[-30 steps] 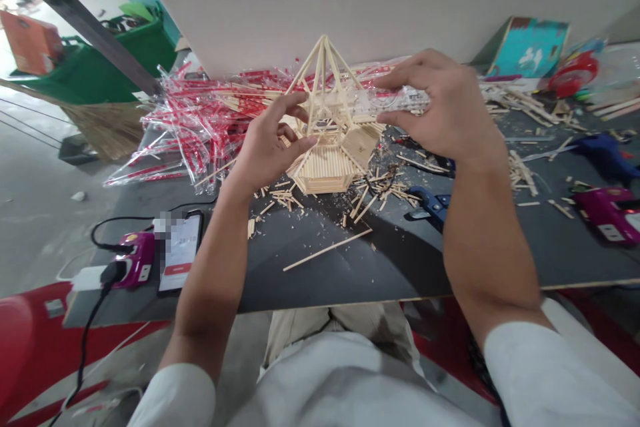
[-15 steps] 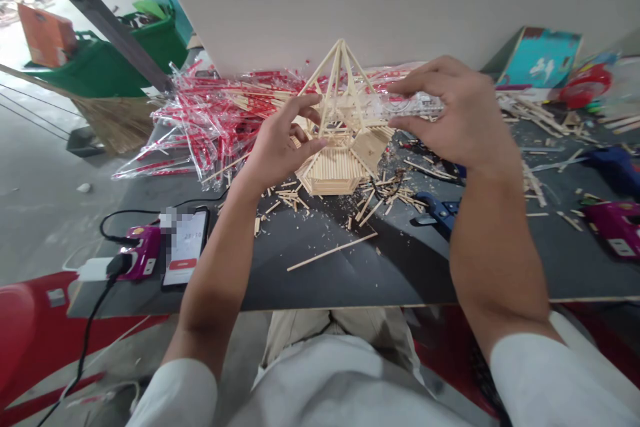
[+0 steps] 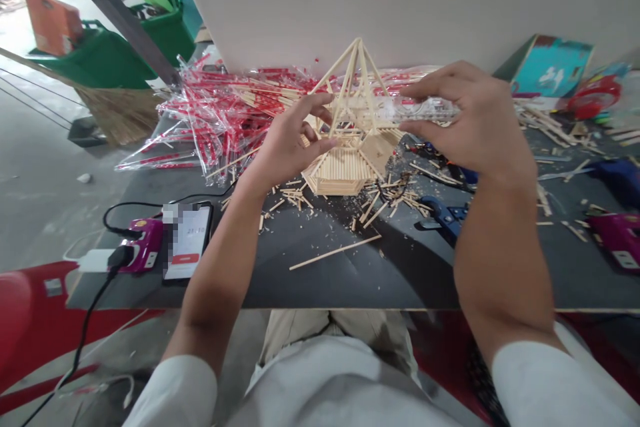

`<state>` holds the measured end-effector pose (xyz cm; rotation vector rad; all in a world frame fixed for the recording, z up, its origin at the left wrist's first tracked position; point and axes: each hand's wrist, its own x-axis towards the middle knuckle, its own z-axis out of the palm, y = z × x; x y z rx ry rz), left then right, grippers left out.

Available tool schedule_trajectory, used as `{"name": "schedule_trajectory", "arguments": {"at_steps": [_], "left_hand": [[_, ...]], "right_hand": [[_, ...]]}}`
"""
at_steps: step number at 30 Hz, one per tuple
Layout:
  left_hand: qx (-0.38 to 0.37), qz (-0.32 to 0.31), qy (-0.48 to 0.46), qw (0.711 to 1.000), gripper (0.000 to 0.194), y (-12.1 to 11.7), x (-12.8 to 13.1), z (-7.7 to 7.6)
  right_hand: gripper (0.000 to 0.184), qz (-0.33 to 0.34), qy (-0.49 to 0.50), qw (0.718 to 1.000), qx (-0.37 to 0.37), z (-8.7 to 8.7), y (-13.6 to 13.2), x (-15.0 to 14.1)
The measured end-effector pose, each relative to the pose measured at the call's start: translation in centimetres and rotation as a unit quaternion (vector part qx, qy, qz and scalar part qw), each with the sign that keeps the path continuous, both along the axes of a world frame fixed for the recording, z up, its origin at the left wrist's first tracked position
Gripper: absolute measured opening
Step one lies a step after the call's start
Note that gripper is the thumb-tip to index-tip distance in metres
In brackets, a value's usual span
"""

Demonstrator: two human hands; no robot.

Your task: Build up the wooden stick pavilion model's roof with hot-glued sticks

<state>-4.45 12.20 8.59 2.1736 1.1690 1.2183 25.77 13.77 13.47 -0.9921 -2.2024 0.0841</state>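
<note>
- Left hand (image 3: 290, 143): fingers (image 3: 313, 103) apart and curved, at the stick frame; actual contact hard to judge from this angle
- Right hand (image 3: 470, 123): fingers (image 3: 440, 83) clamped on a clear plastic tube (image 3: 427, 110), perhaps a wrapped stick bundle, its end just beside the frame
- Wooden-stick pavilion model (image 3: 340, 173): hexagonal base, pointed open roof, between both hands, nearer the far edge of the dark worktop (image 3: 320, 287)
- Along that far edge, left: heap of red-striped plastic wrappers (image 3: 215, 113)
- Near-left corner: smartphone (image 3: 193, 240) just beside a magenta glue gun (image 3: 145, 247)
- Right of the model: blue clamp (image 3: 445, 217)
- Around the base: loose stick scraps (image 3: 335, 253)
</note>
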Motion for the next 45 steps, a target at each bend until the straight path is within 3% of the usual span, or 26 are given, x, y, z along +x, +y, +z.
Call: {"name": "schedule_trajectory", "arguments": {"at_steps": [17,25,45], "left_hand": [[0.027,-0.020,-0.009,0.999,0.059,0.09,-0.03,-0.18],[0.026,-0.027,-0.004,0.999,0.062,0.08,-0.26,-0.28],[0.018,-0.028,-0.006,0.999,0.061,-0.08,-0.14,0.01]], "right_hand": [[0.030,0.008,0.020,1.000,0.007,-0.17,0.29,0.04],[0.035,0.009,0.018,0.999,-0.027,0.14,-0.03,-0.03],[0.036,0.008,0.007,1.000,-0.005,-0.05,0.12,0.06]]}}
